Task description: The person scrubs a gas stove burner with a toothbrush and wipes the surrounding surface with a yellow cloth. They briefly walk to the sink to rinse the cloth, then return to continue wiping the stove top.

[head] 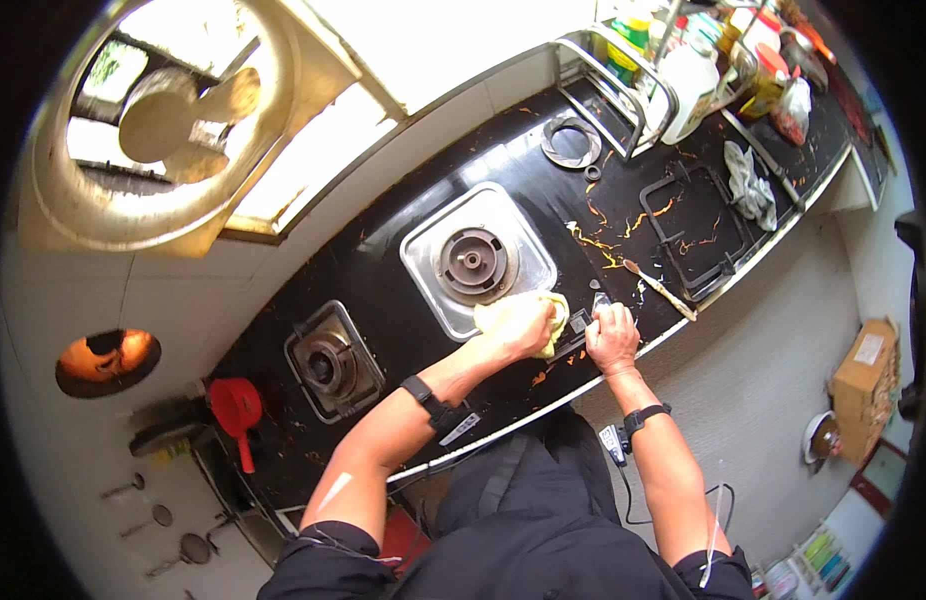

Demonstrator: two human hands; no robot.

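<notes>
A yellow cloth [559, 324] is bunched in my left hand [524, 325], at the front corner of a square metal burner tray [443, 281]. A round burner head [473, 260] stands in the middle of that tray. To the right, the fingers of my right hand [611, 339] are closed on a small clear or shiny piece [601, 301] at the cooktop's front; what it is cannot be made out. Between my hands lies a small square plate [578, 322] on the black surface. A toothbrush [660, 291] rests right of my right hand, its handle end near the counter's edge.
A pan support [694, 232], a grey rag [749, 184] and a burner ring [570, 142] lie to the right. Behind them stands a metal rack [620, 82] with bottles. On the left are a second burner [332, 363] and a red dipper [236, 406].
</notes>
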